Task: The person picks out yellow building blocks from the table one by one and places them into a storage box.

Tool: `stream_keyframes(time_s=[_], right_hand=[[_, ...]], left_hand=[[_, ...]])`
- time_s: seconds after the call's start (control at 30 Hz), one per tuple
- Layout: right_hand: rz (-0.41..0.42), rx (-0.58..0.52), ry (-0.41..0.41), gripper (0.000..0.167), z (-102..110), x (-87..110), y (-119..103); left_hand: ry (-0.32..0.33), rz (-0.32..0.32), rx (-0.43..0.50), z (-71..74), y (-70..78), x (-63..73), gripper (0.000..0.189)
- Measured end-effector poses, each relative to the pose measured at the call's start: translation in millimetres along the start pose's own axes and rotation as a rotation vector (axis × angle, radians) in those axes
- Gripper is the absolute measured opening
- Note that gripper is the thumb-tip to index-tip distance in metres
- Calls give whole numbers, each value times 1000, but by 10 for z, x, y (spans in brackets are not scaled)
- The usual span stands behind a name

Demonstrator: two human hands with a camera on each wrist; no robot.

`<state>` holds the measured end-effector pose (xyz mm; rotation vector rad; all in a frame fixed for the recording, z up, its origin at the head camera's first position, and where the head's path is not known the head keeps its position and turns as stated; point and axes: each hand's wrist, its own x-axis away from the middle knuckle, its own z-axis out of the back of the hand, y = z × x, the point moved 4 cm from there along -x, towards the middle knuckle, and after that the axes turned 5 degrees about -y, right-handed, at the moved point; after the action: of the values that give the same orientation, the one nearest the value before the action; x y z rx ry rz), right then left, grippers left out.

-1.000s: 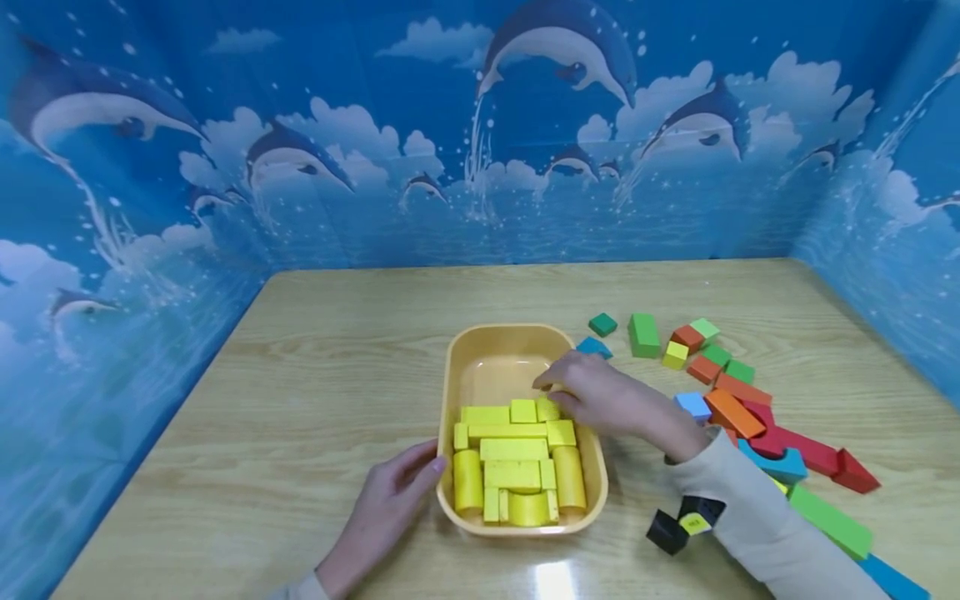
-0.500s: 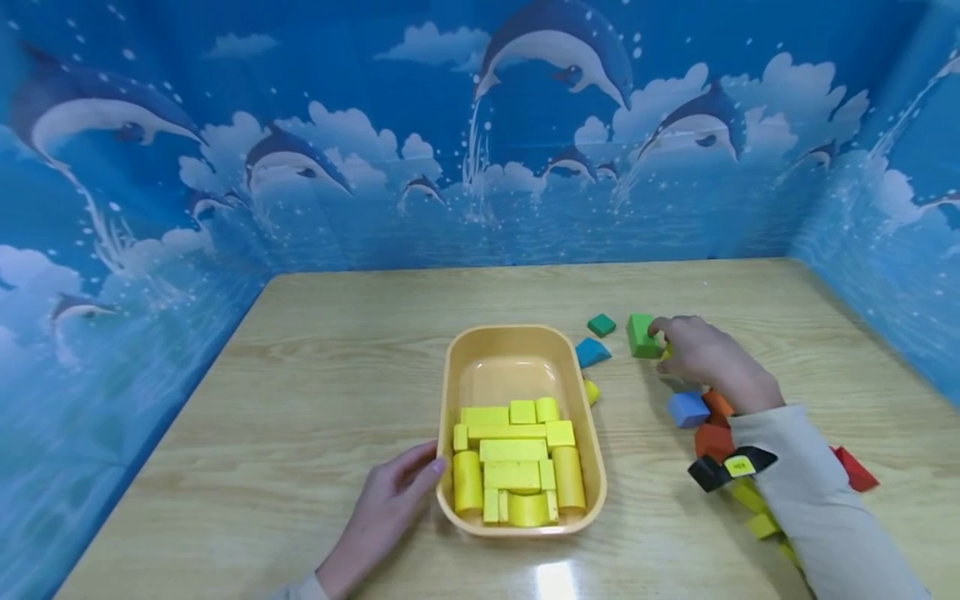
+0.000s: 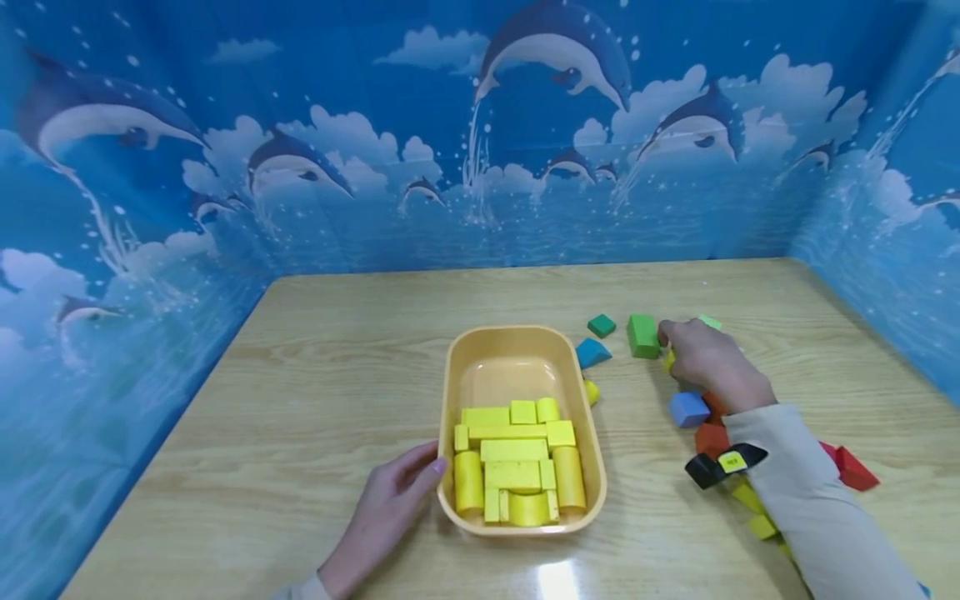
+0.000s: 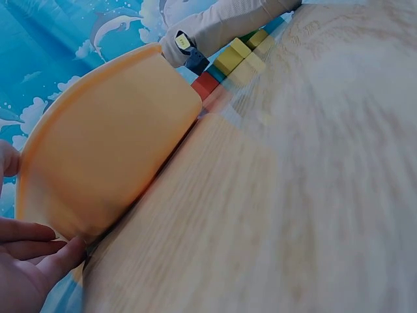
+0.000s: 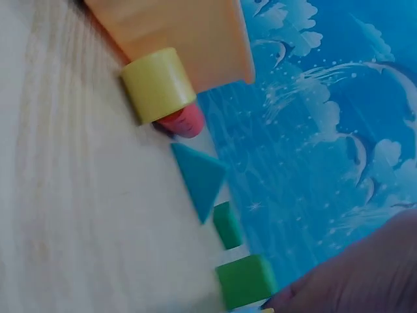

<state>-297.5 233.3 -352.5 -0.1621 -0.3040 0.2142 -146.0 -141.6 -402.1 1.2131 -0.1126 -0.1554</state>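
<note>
Your left hand [image 3: 390, 504] rests flat on the wooden surface [image 3: 315, 392], fingers relaxed and straight, their tips touching the orange tray [image 3: 517, 346] at the tray's 8 o'clock corner; it holds nothing. The near half of the tray is packed with yellow blocks [image 3: 517, 462], while its far half is bare.

Your right hand [image 3: 708, 362] is out at the tray's 2 o'clock, lying over a small yellow block [image 3: 667, 359] with curled fingers. Whether it actually pinches that block cannot be told from these views. A green block [image 3: 642, 335] sits just beside the fingertips at their 10 o'clock.

A small dark-green cube [image 3: 602, 325] and a blue wedge [image 3: 592, 352] lie between that green block and the tray. A yellow cylinder [image 3: 591, 392] leans against the tray's right wall. At your right wrist's 9 o'clock lies a light-blue block [image 3: 687, 409], with red blocks [image 3: 847, 468] behind your sleeve [image 3: 810, 500].
</note>
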Motion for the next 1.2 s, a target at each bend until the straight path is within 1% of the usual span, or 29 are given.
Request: stream_keyframes(time_s=[0.07, 0.13, 0.17, 0.23, 0.37, 0.43, 0.53, 0.6, 0.7, 0.77, 0.83, 0.9, 0.97, 1.07, 1.13, 1.2], right_hand=[[6, 2, 4, 36, 48, 44, -42], [31, 6, 35, 36, 129, 110, -146], [58, 0, 61, 35, 177, 151, -225], [152, -31, 121, 33, 266, 237, -415], [412, -102, 229, 32, 347, 396, -833], [519, -104, 248, 34, 320, 450, -1023], [610, -54, 244, 34, 221, 474, -1250], [632, 3, 212, 30, 136, 460, -1359], [626, 103, 180, 24, 30, 431, -1455], [620, 169, 175, 22, -20, 414, -1484], [627, 213, 191, 21, -48, 403, -1498], [627, 223, 209, 20, -63, 388, -1497], [612, 208, 237, 20, -69, 366, -1490], [564, 186, 269, 23, -83, 315, -1479], [528, 176, 273, 26, -107, 269, -1476], [510, 182, 265, 26, -141, 223, -1481]], left_hand=[[-3, -1, 3, 0, 2, 4, 46], [-4, -2, 5, 1, 5, 7, 46], [-5, -2, 6, 3, 7, 8, 46], [-5, -2, 8, 7, 10, 9, 46], [-1, 0, 10, 13, 8, 8, 46], [1, 2, 8, 13, 3, 7, 46], [6, 6, 8, 9, -5, 5, 45], [10, 10, 16, 2, -8, 5, 43], [16, 17, 28, -7, -9, 5, 42], [17, 17, 31, -9, -4, 3, 41], [16, 14, 28, -8, 2, 1, 41], [9, 7, 22, -6, 8, -2, 42], [4, 2, 13, -2, 13, -4, 43], [-2, 1, 5, 2, 13, -5, 44], [-2, 7, 6, 4, 8, -3, 44], [0, 13, 16, 5, 1, 1, 44]])
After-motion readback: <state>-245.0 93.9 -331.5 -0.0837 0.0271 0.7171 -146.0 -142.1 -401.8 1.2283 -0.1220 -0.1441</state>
